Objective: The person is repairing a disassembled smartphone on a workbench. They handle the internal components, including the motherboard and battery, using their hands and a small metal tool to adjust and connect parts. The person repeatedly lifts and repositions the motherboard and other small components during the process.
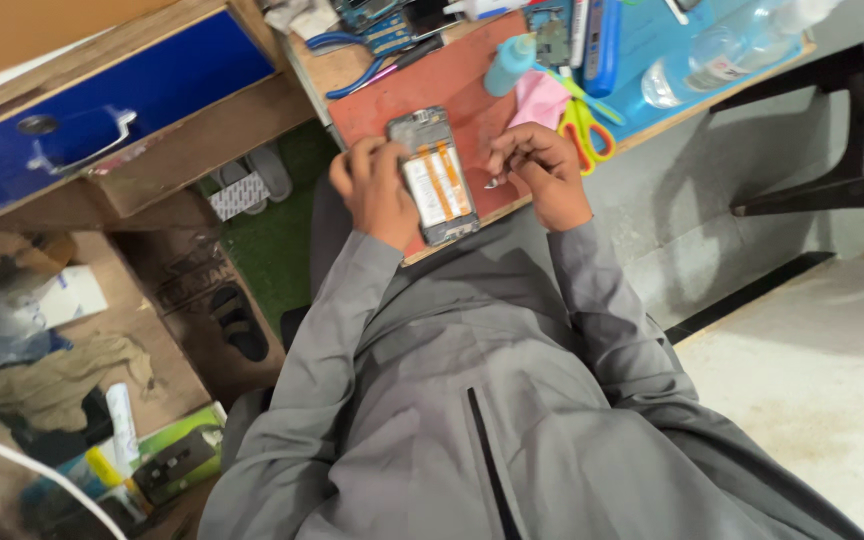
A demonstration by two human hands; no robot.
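So: the opened phone [435, 176] lies back-cover-off on the red mat [392, 100] at the desk's near edge, insides bare, orange flex strips showing; nothing looks refitted yet. Your left hand [376, 190] clamps the phone's left side, fingers curled over the frame. Your right hand [540, 168] sits just beside its right edge, pinched on a small metal tool [493, 182], wrist bent inward. Scissors [584, 128] lie near.

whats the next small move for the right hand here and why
Probably bring the right hand a little leftward to the opened phone. The left hand already steadies the phone's edge on the red mat, and the right hand pinches a small metal tool, too small to identify, just beside the phone, not yet touching it.
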